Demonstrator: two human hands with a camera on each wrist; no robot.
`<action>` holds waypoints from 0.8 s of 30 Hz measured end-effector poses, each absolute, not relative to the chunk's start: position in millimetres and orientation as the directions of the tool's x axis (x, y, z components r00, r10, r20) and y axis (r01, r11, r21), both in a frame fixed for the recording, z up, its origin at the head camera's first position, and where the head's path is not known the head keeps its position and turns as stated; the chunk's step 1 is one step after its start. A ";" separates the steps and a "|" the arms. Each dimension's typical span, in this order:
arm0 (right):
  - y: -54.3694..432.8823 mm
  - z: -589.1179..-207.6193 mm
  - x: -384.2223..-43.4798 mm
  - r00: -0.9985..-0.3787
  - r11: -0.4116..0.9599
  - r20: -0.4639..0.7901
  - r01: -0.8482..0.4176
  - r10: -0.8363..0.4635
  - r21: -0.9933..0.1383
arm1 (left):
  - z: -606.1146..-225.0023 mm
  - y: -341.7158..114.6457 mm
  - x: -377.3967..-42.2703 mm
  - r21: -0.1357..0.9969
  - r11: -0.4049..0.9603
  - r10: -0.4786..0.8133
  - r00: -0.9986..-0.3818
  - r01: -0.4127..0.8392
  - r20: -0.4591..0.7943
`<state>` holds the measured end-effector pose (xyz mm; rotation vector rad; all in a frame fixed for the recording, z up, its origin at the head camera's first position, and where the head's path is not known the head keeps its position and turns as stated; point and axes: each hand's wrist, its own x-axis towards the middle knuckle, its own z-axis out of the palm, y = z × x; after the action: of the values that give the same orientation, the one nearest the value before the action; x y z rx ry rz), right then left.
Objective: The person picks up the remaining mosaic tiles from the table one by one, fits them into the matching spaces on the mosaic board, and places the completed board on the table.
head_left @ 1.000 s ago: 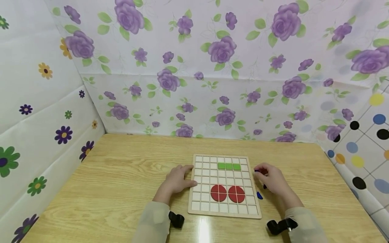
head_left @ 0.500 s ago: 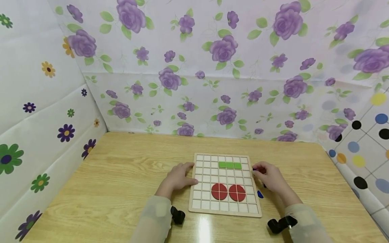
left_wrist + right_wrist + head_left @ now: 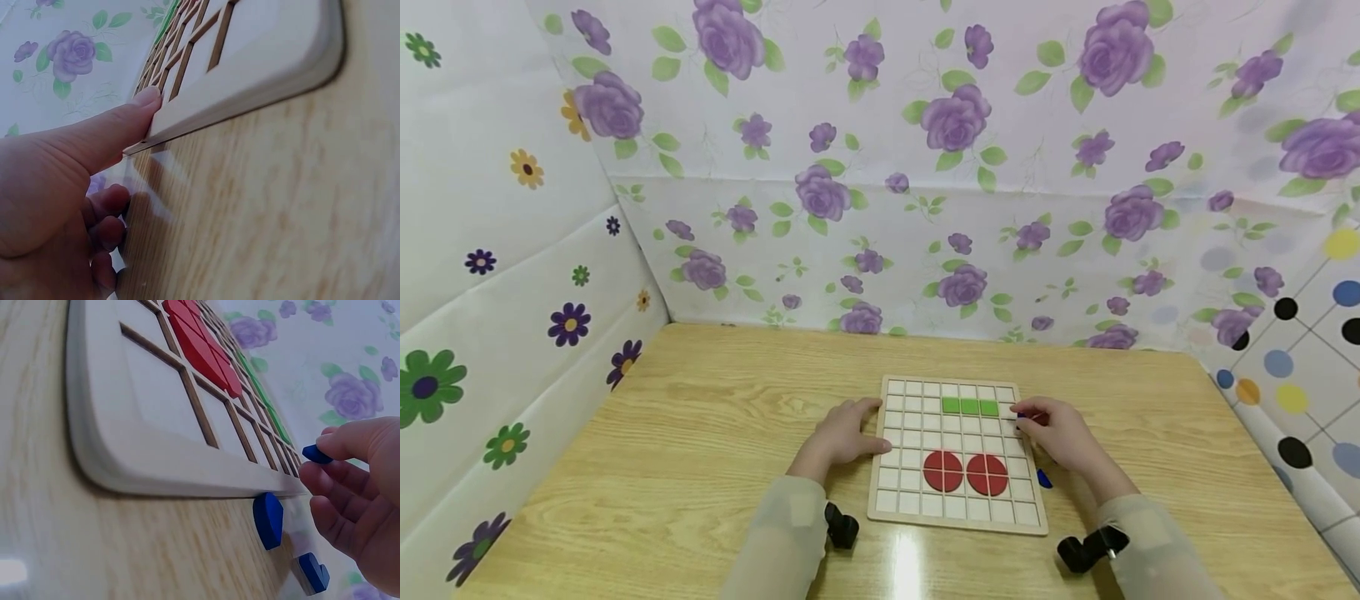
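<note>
A wooden grid board (image 3: 958,526) lies on the table with three green square tiles (image 3: 970,407) near its top. Lower down, red quarter-round tiles form two circles (image 3: 943,472). My left hand (image 3: 841,433) rests at the board's left edge, its straight thumb (image 3: 134,115) touching the frame. My right hand (image 3: 1062,431) pinches a small blue tile (image 3: 317,454) between thumb and fingers, over the upper right edge of the board. Beneath that hand, a curved blue tile (image 3: 269,520) sits beside the frame, with more blue (image 3: 314,572) farther along.
A wood-grain table (image 3: 722,400) carries everything. Flower-printed cloth (image 3: 880,208) rises behind it, with another patterned cloth at each side. Black camera mounts (image 3: 842,527) are strapped at both wrists.
My right hand has shifted left with the blue tile, from beside the board to over its right edge. My left hand keeps its place on the frame; the head view has shifted slightly.
</note>
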<state>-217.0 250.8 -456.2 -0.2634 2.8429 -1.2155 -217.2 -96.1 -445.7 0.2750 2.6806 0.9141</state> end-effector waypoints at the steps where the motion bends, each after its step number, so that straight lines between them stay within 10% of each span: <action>1: 250.0 -456.0 -217.4 -0.985 0.676 0.029 -0.138 -0.171 -0.723 | -445.7 -96.2 -217.5 0.619 0.781 0.271 -0.938 0.084 -0.215; 24: 237.4 -457.5 -224.8 -0.980 0.622 -0.049 -0.084 -0.193 -0.778 | -445.3 -96.0 -217.9 0.621 0.780 0.266 -0.940 0.079 -0.215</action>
<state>-224.8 237.4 -457.5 -0.2323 2.7133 -1.2917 -217.9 -96.0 -445.3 0.2663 2.6818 0.9164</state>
